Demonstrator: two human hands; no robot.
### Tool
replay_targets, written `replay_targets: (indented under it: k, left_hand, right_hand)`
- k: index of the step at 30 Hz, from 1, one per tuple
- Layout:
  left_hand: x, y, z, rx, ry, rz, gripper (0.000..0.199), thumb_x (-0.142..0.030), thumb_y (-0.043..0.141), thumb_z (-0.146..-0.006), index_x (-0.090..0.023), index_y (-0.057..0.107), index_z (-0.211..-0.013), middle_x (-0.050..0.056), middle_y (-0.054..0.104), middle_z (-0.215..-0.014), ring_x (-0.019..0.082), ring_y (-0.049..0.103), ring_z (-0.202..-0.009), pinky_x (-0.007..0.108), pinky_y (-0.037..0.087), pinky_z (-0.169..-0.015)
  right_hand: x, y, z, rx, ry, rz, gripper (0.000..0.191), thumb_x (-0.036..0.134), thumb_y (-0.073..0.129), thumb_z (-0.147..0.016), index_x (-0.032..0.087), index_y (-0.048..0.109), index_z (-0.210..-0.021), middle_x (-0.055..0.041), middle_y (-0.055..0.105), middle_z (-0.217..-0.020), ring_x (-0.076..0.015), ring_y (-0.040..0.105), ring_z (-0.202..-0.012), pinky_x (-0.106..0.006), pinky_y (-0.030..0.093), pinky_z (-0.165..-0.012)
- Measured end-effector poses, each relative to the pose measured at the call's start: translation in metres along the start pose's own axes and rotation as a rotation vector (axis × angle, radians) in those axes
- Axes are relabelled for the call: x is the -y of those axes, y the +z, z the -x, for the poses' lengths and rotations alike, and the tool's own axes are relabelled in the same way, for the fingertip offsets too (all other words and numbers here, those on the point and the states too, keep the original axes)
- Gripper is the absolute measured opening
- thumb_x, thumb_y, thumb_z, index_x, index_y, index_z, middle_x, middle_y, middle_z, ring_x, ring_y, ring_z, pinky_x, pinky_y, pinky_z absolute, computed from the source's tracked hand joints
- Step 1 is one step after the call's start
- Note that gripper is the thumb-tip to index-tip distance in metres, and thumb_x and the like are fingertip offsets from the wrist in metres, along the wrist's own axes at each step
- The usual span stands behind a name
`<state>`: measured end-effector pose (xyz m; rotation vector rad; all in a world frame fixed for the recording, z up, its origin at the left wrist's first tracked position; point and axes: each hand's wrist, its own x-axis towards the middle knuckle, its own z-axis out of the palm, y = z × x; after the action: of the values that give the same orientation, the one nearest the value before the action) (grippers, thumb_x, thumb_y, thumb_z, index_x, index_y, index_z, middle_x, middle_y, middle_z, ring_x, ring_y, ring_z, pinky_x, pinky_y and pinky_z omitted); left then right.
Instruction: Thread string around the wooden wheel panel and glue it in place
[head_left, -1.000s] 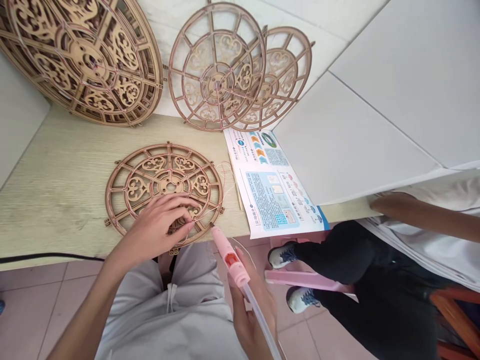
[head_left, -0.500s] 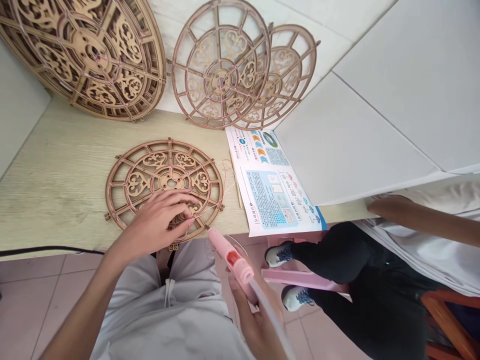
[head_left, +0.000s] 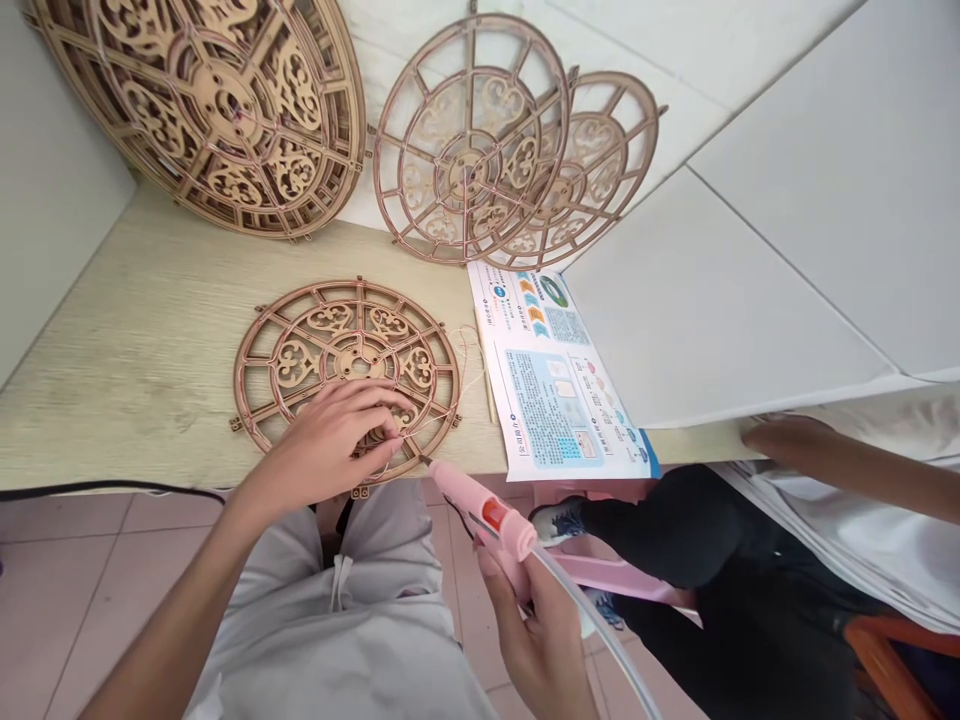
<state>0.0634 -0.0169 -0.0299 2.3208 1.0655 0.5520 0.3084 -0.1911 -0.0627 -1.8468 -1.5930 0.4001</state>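
A round openwork wooden disc with scrollwork inserts lies flat at the table's front edge. My left hand rests over its near part, thumb and forefinger pinched together on a thin pale thread. More of that thread loops loosely off the disc's right side. Wrapped in my right hand is a pink hot glue gun, a long clear glue stick trailing from its back. Its nozzle points at the disc's near right rim, by my left fingertips; whether it touches cannot be made out.
Stacked wooden discs lean against the wall at the back left, with two more discs beside them. A printed sheet and a thin stick lie to the right. A black cable runs along the front edge. Another person's arm is at right.
The whole view has shifted slightly, so the scene sits farther right. The glue gun's rear end has swung a little up and right. My left hand keeps its pinch over the disc.
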Motion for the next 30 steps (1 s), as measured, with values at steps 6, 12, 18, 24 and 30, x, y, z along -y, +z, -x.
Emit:
replay_targets:
  k: [6, 12, 18, 24, 30]
  left_hand:
    - [0.000, 0.000, 0.000, -0.008, -0.001, 0.001, 0.027, -0.040, 0.049, -0.100, -0.023, 0.066, -0.086, -0.001, 0.065, -0.135, 0.027, 0.050, -0.135, 0.052, 0.032, -0.117]
    - [-0.001, -0.001, 0.000, -0.005, 0.006, 0.010, 0.027, -0.040, 0.049, -0.100, -0.023, 0.065, -0.086, -0.001, 0.065, -0.134, 0.027, 0.050, -0.135, 0.053, 0.033, -0.117]
    - [-0.001, -0.001, 0.000, -0.011, 0.003, 0.006, 0.027, -0.040, 0.049, -0.100, -0.023, 0.065, -0.086, -0.001, 0.065, -0.134, 0.027, 0.051, -0.134, 0.052, 0.033, -0.116]
    - [-0.001, -0.001, 0.000, -0.007, 0.007, 0.003, 0.027, -0.040, 0.049, -0.100, -0.023, 0.065, -0.086, 0.000, 0.066, -0.134, 0.027, 0.051, -0.134, 0.051, 0.034, -0.115]
    - [0.000, 0.000, 0.000, 0.000, 0.010, 0.004, 0.027, -0.040, 0.049, -0.100, -0.023, 0.065, -0.086, 0.000, 0.065, -0.135, 0.026, 0.050, -0.135, 0.051, 0.032, -0.116]
  right_hand:
    - [-0.005, 0.001, 0.001, -0.030, -0.012, 0.015, 0.036, 0.050, 0.062, -0.094, 0.020, 0.074, -0.111, -0.0115, 0.076, -0.096, -0.0283, 0.075, -0.091, -0.032, 0.064, -0.077]
    - [-0.006, 0.002, -0.001, -0.034, -0.046, 0.014, 0.032, 0.049, 0.064, -0.093, 0.031, 0.072, -0.119, -0.0076, 0.077, -0.100, -0.0304, 0.075, -0.093, -0.035, 0.066, -0.077]
    - [-0.005, 0.000, -0.001, -0.006, -0.054, 0.013, 0.039, 0.051, 0.066, -0.090, 0.034, 0.070, -0.125, -0.0069, 0.077, -0.101, -0.0320, 0.075, -0.092, -0.037, 0.066, -0.075]
    - [-0.004, 0.000, -0.001, 0.003, -0.046, 0.020, 0.035, 0.045, 0.062, -0.093, 0.036, 0.069, -0.126, -0.0062, 0.076, -0.103, -0.0325, 0.075, -0.092, -0.039, 0.066, -0.075]
    - [0.007, -0.011, -0.009, 0.069, -0.071, 0.001, 0.041, 0.039, 0.060, -0.095, 0.038, 0.063, -0.136, -0.0057, 0.076, -0.101, -0.0307, 0.075, -0.091, -0.039, 0.067, -0.072]
